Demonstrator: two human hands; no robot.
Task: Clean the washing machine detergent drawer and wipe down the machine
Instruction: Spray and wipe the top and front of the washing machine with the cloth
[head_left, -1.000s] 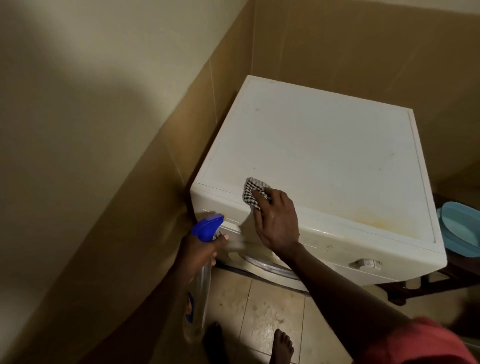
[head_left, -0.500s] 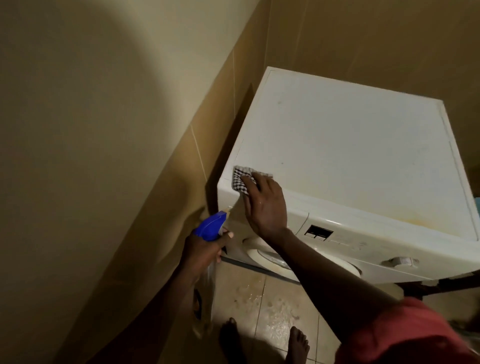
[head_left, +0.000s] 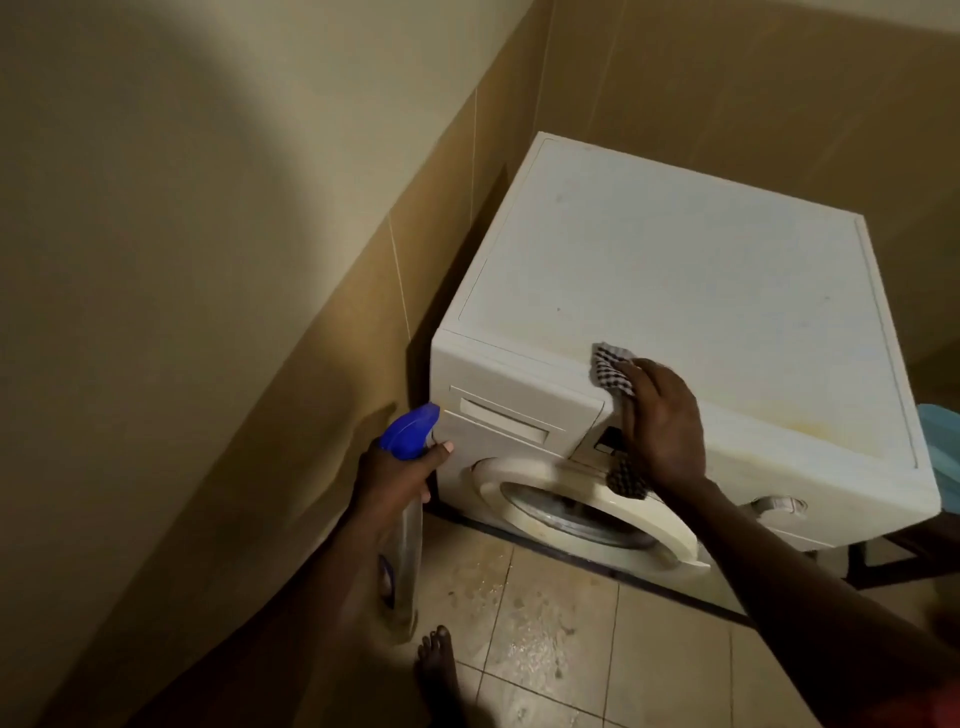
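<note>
A white front-loading washing machine (head_left: 701, 291) stands in the corner, its top stained yellowish near the front right. The detergent drawer (head_left: 506, 418) is closed at the front panel's left. My right hand (head_left: 662, 421) presses a black-and-white checked cloth (head_left: 613, 371) against the front top edge, beside the drawer; the cloth's lower end hangs below my palm over the round door (head_left: 582, 499). My left hand (head_left: 397, 475) grips a clear spray bottle with a blue trigger head (head_left: 410, 431) by its neck, next to the machine's front left corner.
Tan tiled walls close in on the left (head_left: 311, 364) and behind. The tiled floor (head_left: 545, 634) below the door is wet and speckled. My bare foot (head_left: 439, 670) stands on it. A light blue basin (head_left: 940, 441) shows at the right edge.
My right hand has slid the cloth along the front top edge from the left corner toward the middle. The view shifted, baring the drawer front. My left hand keeps the bottle in place.
</note>
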